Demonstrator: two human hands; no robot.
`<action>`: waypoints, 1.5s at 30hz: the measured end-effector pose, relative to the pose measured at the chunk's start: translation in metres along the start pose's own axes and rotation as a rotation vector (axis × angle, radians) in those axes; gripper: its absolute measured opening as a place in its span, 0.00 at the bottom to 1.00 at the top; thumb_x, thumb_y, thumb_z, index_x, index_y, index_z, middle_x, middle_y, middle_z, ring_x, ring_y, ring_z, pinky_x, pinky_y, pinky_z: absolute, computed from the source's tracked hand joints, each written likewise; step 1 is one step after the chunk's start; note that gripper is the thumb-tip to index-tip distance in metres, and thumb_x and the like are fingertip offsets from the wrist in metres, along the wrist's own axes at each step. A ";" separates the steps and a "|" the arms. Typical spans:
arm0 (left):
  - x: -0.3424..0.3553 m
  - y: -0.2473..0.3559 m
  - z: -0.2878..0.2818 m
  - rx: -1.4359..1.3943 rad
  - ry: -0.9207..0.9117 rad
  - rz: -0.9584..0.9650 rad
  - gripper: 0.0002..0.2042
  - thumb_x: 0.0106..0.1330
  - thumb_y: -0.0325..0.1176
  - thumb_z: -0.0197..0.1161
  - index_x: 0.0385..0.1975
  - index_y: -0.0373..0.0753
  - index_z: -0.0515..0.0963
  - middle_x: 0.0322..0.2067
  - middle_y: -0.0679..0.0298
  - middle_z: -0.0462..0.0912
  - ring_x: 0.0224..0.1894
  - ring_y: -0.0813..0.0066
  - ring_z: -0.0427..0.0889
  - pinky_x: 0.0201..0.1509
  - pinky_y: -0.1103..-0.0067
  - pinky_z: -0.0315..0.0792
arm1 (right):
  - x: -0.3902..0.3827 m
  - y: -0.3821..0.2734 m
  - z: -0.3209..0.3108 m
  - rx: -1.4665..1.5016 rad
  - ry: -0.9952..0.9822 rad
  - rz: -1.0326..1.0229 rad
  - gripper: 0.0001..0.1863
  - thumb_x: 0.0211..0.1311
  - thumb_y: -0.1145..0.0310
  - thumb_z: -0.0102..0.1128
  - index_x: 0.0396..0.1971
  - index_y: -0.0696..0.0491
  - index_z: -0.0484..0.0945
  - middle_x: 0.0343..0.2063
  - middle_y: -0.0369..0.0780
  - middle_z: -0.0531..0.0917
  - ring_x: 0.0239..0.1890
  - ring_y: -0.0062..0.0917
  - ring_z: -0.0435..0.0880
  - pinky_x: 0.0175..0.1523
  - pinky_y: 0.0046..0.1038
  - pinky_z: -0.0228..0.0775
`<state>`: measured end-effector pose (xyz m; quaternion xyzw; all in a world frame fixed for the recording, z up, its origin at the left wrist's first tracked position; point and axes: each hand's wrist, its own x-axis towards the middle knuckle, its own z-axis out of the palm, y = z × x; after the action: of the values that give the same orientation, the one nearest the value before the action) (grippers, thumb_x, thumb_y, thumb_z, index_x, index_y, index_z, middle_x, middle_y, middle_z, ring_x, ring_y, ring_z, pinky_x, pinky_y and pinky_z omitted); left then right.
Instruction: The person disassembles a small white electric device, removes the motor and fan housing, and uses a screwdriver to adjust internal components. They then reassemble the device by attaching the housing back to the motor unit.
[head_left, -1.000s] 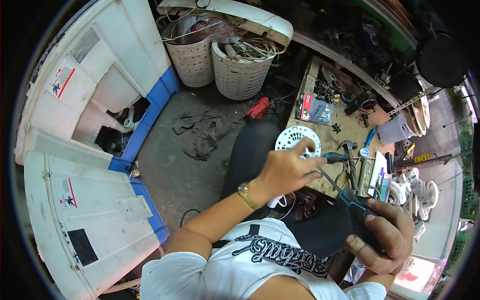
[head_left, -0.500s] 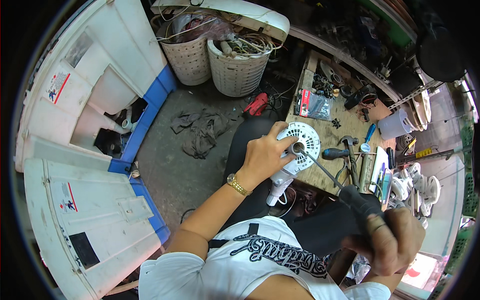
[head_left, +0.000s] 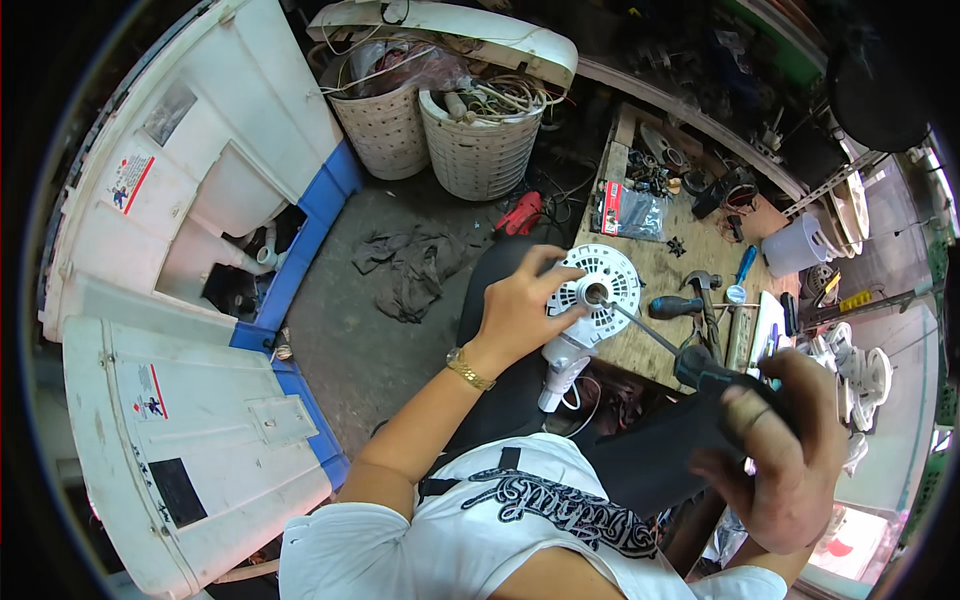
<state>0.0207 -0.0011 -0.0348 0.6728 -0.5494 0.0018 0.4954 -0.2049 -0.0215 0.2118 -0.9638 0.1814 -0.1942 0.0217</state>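
Observation:
My left hand (head_left: pixel 512 312) grips the central collar of a white round fan motor housing (head_left: pixel 620 276) between thumb and fingers. Slots ring the housing's face, and its white neck (head_left: pixel 560 383) hangs below, over my lap. A long screwdriver (head_left: pixel 700 370) with a dark handle slants from lower right up to the housing, its tip inside the collar opening; what the tip touches there is hidden. My right hand (head_left: pixel 790 465), slightly blurred, is around the handle's end, the forefinger bent over it.
Right of the housing, a wooden bench (head_left: pixel 640 350) carries a blue-handled screwdriver (head_left: pixel 673 307), a hammer (head_left: pixel 703 285), a plastic bag (head_left: pixel 640 216) and a white tub (head_left: pixel 793 248). Baskets of wires (head_left: pixel 480 150) stand at the back. A dark rag (head_left: pixel 410 270) lies on the floor; white-and-blue panels (head_left: pixel 200 440) fill the left.
The right-hand fingers have loosened and shifted around the screwdriver handle. The tip stays in the collar, and the left hand keeps its grip. The whole view has shifted slightly.

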 end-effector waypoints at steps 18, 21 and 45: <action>-0.093 -0.062 -0.044 -1.573 0.558 -1.216 0.11 0.74 0.21 0.45 0.50 0.38 0.73 0.48 0.58 0.79 0.51 0.69 0.81 0.57 0.72 0.79 | -0.012 0.049 0.066 0.676 0.066 0.021 0.22 0.37 0.79 0.76 0.35 0.53 0.77 0.34 0.44 0.85 0.35 0.35 0.87 0.38 0.27 0.78; -0.084 -0.047 -0.043 -1.636 0.363 -1.098 0.09 0.75 0.26 0.51 0.51 0.40 0.73 0.48 0.60 0.81 0.47 0.73 0.83 0.53 0.76 0.81 | -0.020 0.059 0.086 0.698 0.065 -0.048 0.23 0.37 0.80 0.75 0.38 0.52 0.76 0.34 0.45 0.85 0.35 0.34 0.87 0.39 0.27 0.78; -0.048 0.012 -0.014 -1.915 0.229 -1.043 0.09 0.77 0.36 0.51 0.51 0.47 0.73 0.52 0.67 0.81 0.55 0.72 0.80 0.59 0.74 0.78 | -0.053 0.037 0.169 1.091 0.686 0.089 0.26 0.69 0.47 0.54 0.46 0.50 0.53 0.36 0.52 0.75 0.28 0.38 0.82 0.32 0.37 0.85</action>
<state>0.0002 0.0450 -0.0462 0.1549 0.0781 -0.5731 0.8009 -0.1984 -0.0414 0.0318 -0.6892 0.0929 -0.5544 0.4572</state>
